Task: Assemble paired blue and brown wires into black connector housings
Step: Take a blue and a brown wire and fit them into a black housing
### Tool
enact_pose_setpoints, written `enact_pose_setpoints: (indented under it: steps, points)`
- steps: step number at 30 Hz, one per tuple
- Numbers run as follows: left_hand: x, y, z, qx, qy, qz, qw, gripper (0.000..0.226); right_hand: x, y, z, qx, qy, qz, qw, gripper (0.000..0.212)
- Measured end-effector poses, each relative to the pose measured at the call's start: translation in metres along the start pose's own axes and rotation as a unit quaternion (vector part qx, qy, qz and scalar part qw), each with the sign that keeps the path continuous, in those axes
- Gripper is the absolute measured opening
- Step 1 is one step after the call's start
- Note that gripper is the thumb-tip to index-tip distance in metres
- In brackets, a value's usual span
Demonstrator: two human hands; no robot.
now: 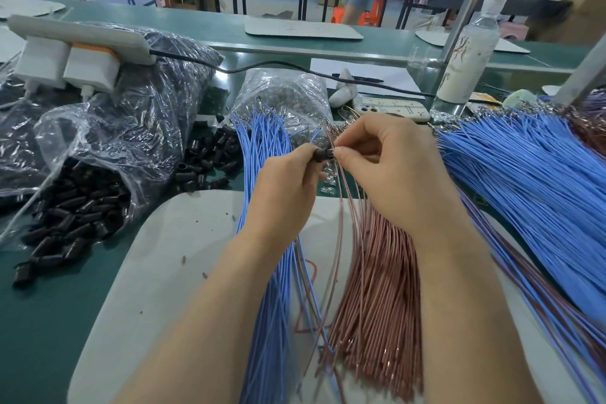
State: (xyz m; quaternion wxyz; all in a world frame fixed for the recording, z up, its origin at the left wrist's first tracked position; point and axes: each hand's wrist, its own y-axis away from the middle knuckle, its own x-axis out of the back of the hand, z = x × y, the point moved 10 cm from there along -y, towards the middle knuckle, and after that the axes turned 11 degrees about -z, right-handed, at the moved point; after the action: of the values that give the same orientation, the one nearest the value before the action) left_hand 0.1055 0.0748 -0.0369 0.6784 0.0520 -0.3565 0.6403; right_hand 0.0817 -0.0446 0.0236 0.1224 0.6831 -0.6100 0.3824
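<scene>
The left hand (pixel 282 188) pinches a black housing (pixel 322 154) steady, and just beside it the right hand (pixel 393 170) pinches a thin wire (pixel 340 203) at its opening — probably to push it in.

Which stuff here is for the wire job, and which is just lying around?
For the job: black housing in the left hand, wire end pinched by the right hand, blue wires, brown wires, loose housings.
Just lying about: phone, bottle, pen.
</scene>
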Motion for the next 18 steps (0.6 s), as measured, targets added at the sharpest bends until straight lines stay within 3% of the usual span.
enact_pose_setpoints:
  steps: [7,9,14,18]
  points:
    - [-0.005,-0.001,-0.001,0.024,-0.091,-0.03,0.995,0.021,-0.005,-0.004,0.005,-0.017,0.048,0.007,0.999,0.007]
    - [-0.007,-0.002,-0.005,0.037,-0.069,-0.059,0.995,0.018,-0.004,-0.005,0.013,-0.028,0.031,0.013,0.999,0.009]
    - [-0.015,-0.002,-0.007,0.032,0.107,-0.133,0.985,0.014,-0.003,-0.009,0.036,-0.045,-0.074,0.012,0.996,0.008]
    - [-0.013,-0.002,-0.009,0.029,0.081,-0.132,0.988,0.021,-0.008,-0.011,0.042,-0.041,-0.125,-0.001,0.991,0.009]
